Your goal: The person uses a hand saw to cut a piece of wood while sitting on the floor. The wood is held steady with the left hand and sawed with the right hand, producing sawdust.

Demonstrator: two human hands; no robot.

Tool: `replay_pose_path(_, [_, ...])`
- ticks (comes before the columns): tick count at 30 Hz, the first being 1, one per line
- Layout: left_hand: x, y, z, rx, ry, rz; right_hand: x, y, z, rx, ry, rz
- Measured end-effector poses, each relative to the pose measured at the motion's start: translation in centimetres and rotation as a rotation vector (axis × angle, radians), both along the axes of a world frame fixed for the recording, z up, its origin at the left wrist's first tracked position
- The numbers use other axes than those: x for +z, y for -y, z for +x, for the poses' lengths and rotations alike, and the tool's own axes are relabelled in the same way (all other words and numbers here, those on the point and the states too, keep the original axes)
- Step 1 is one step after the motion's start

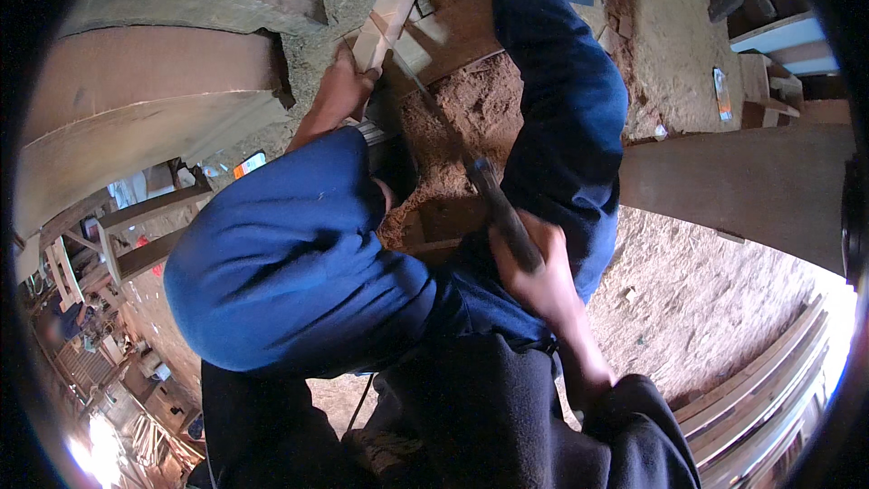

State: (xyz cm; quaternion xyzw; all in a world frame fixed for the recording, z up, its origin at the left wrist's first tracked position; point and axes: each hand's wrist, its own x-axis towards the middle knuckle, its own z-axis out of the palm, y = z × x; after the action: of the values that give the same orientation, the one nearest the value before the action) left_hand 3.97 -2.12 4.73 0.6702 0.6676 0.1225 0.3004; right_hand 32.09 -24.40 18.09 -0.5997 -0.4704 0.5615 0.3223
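My left hand [342, 89] is closed around the near end of a pale wooden bar [398, 9], which slants up toward the top of the view. In my right hand [536, 263], held low between my thighs, is the dark handle of a saw [502, 208]. The saw's thin blade runs up and left from the handle and shows almost edge-on. Its far end meets the bar just beside my left hand, at a dark line across the wood. How deep the blade sits in the wood cannot be made out.
Sawdust [471, 100] covers the ground between my blue-trousered legs. Large planks [154, 81] lie at the left, and a wide board [733, 181] extends to the right. Stacked timber strips [760, 389] are at the lower right. A wooden frame [149, 226] stands at the left.
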Motion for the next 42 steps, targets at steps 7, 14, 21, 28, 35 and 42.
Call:
replay_pose_path(7, [0.0,-0.2,0.8,-0.025,-0.093,0.018,2.4,2.7,2.2,-0.052,0.011,-0.165])
replay_pose_path(14, [1.8,-0.4,0.3,-0.025,-0.085,-0.042,-0.8,1.2,0.3,-0.069,-0.051,-0.044])
replay_pose_path(21, [0.3,-0.4,-0.8,-0.036,-0.078,0.011,1.9,3.5,2.0,-0.034,0.006,-0.194])
replay_pose_path(28, [1.6,0.1,0.8,-0.016,-0.122,-0.045,0.9,1.5,0.5,-0.001,-0.010,-0.101])
replay_pose_path(35, [-0.3,-0.1,-0.3,-0.009,-0.060,0.001,0.0,2.4,2.2,-0.031,-0.034,-0.103])
replay_pose_path(42, [-0.3,0.2,-0.4,0.002,-0.052,0.013,2.6,1.9,1.8,0.003,0.001,-0.154])
